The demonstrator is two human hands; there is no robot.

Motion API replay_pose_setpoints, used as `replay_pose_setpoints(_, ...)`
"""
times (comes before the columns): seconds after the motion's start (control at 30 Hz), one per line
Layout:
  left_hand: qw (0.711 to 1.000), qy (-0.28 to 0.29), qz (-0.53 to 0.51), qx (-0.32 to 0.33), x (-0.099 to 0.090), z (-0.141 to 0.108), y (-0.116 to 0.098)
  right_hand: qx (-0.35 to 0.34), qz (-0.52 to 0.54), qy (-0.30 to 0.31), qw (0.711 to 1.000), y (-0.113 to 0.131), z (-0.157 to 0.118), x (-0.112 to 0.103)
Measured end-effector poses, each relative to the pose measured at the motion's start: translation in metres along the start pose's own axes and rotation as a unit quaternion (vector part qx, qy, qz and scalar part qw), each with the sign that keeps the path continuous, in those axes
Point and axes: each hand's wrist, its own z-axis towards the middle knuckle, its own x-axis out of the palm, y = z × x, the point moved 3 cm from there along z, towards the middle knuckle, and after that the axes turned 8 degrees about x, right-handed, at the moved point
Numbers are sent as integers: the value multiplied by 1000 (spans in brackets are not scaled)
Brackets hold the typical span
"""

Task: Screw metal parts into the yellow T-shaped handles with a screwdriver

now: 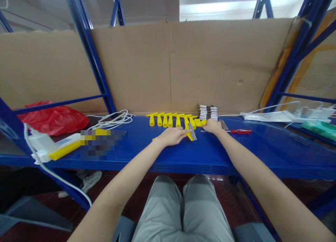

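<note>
My left hand is closed on a yellow scraper with a flat grey metal blade, held low over the blue shelf. My right hand has its fingers closed around a yellow piece, and a grey blade shows just right of that hand. Behind my left hand, several yellow T-shaped handles stand in a row. A stack of small white and dark packs rises behind my right hand. The red screwdriver lies to the right of it.
Coiled white cable and a red plastic bag lie at the left, near a white power adapter. Cardboard closes off the back. Blue posts frame the shelf. Green packaging sits far right.
</note>
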Motion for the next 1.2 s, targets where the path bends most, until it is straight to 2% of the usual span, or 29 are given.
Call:
replay_pose_setpoints(0.23,1000,0,0,1,0,0,0,-20,-1,2,1000,0,-1,0)
replay_pose_setpoints(0.4,1000,3,-3,-1,0,0,0,-1,-7,-10,1000,2,0,2)
replay_pose_setpoints(0.6,1000,2,1,1,1,0,0,-9,-4,-19,1000,2,1,4)
replay_pose_setpoints(1.03,1000,3,3,-2,0,0,0,44,32,-29,998,-9,7,3)
replay_pose_setpoints(1.2,1000,5,3,-2,1,0,0,72,79,-70,992,-22,8,-6)
